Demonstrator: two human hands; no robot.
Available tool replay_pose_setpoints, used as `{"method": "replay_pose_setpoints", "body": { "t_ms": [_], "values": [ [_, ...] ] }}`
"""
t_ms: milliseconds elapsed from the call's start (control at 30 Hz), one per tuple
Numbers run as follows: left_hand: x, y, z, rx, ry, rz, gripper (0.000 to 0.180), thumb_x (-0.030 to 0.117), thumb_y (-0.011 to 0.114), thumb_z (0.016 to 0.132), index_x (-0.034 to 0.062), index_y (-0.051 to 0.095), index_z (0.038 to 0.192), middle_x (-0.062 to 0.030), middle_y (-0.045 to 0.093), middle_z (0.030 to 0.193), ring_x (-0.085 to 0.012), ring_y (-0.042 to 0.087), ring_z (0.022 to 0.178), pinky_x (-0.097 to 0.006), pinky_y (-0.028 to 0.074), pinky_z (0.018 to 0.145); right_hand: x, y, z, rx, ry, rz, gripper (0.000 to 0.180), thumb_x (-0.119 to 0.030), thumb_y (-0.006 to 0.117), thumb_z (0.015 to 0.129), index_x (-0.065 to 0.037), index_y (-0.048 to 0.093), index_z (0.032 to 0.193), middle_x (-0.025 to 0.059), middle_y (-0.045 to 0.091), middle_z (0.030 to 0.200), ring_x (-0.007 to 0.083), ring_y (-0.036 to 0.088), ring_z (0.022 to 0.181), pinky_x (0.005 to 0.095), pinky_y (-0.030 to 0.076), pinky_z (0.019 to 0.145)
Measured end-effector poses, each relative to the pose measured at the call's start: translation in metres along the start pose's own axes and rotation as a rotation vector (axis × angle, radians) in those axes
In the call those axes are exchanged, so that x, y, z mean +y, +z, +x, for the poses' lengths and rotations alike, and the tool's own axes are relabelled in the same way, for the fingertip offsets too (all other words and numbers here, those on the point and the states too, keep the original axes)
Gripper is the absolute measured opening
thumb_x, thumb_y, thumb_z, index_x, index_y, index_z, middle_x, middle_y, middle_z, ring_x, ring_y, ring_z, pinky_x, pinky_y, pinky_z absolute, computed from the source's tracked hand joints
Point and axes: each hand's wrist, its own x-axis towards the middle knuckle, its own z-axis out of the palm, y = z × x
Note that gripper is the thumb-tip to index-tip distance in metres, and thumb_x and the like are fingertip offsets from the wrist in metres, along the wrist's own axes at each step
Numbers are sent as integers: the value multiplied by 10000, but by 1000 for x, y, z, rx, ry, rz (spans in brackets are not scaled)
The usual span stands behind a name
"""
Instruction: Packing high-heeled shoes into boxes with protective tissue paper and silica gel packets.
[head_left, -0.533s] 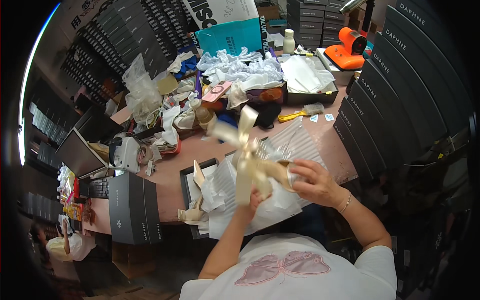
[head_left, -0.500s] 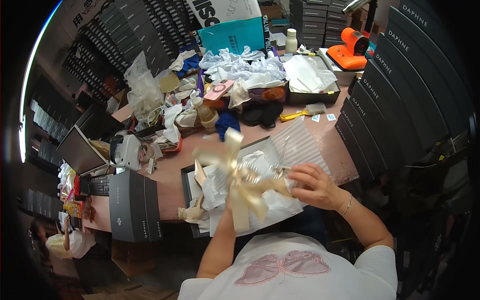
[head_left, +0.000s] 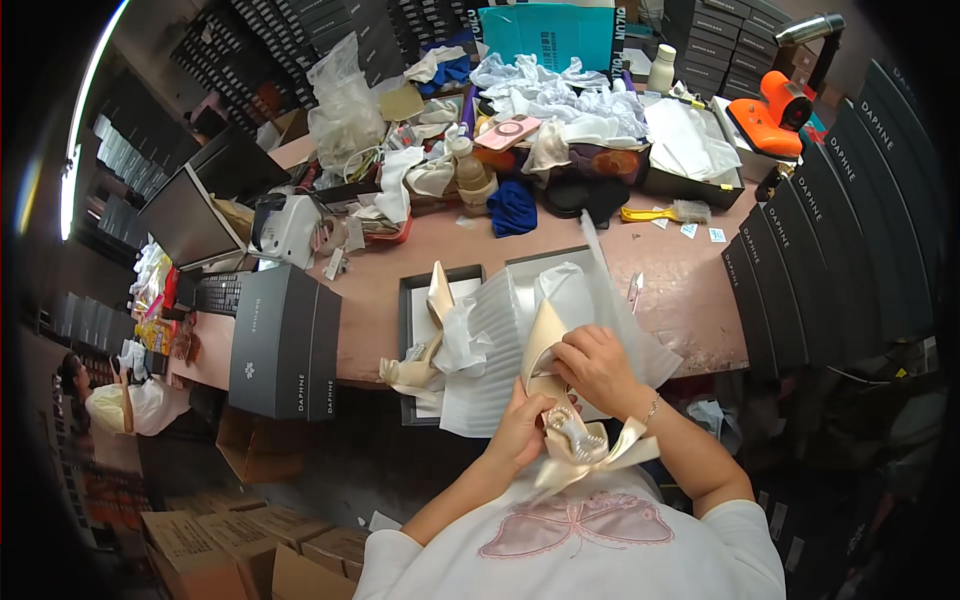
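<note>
A cream pointed-toe high-heeled shoe [head_left: 541, 335] is held close in front of my body, its toe pointing away from me. A satin bow [head_left: 600, 462] and a sparkling strap [head_left: 572, 435] hang at its near end. My left hand [head_left: 522, 425] is closed round the shoe's side. Curled at its opening are the fingers of my right hand [head_left: 597, 370], their tips partly hidden. The matching shoe [head_left: 412, 372] lies on its side in an open dark shoebox [head_left: 408, 318]. White tissue [head_left: 463, 345] and a ribbed foam sheet [head_left: 487, 310] lie over the box.
A closed dark shoebox [head_left: 275, 345] stands left, by a monitor [head_left: 192, 215]. Tall stacks of dark boxes [head_left: 800, 260] rise at right. Along the back are crumpled white tissue [head_left: 560, 100], a pink phone [head_left: 508, 131], a yellow-handled brush [head_left: 665, 213] and an orange device [head_left: 772, 115].
The shoe has come from above the box toward my body, its bow now at the near end. My right hand has moved onto it. The foam sheet now spreads across the box, and the view has shifted.
</note>
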Motion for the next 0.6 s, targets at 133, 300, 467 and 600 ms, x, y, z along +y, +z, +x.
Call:
{"method": "replay_pose_setpoints", "body": {
  "t_ms": [133,300,467,600],
  "values": [
    [-10,-5,-2,52,250,51,637,-24,478,824,126,217,1385,-153,466,1236,-263,556,1094,-393,528,875,-20,13,1,58,194,184,291,-116,750,689,-65,618,943,75,580,906,277,564,885,371,438,798],
    [5,-15,0,37,326,94,672,57,473,855,128,148,1439,-166,422,1316,-264,489,1205,-396,454,988,-33,2,-4,-44,235,457,410,-112,729,747,-36,569,1117,137,565,1051,323,558,968,407,447,875],
    [2,-11,0,56,398,59,620,206,415,949,142,71,1462,-176,395,1352,-289,446,1250,-419,405,1032,-32,5,5,-121,242,493,533,-173,685,820,-4,461,1273,196,510,1155,352,537,1036,402,444,915],
    [-3,-17,-4,105,481,210,596,364,364,1014,159,44,1473,-156,358,1365,-246,437,1223,-392,405,1006,-38,2,15,-324,467,713,578,-268,711,806,15,478,1253,185,515,1070,336,553,966,386,469,852]
  ]
}}
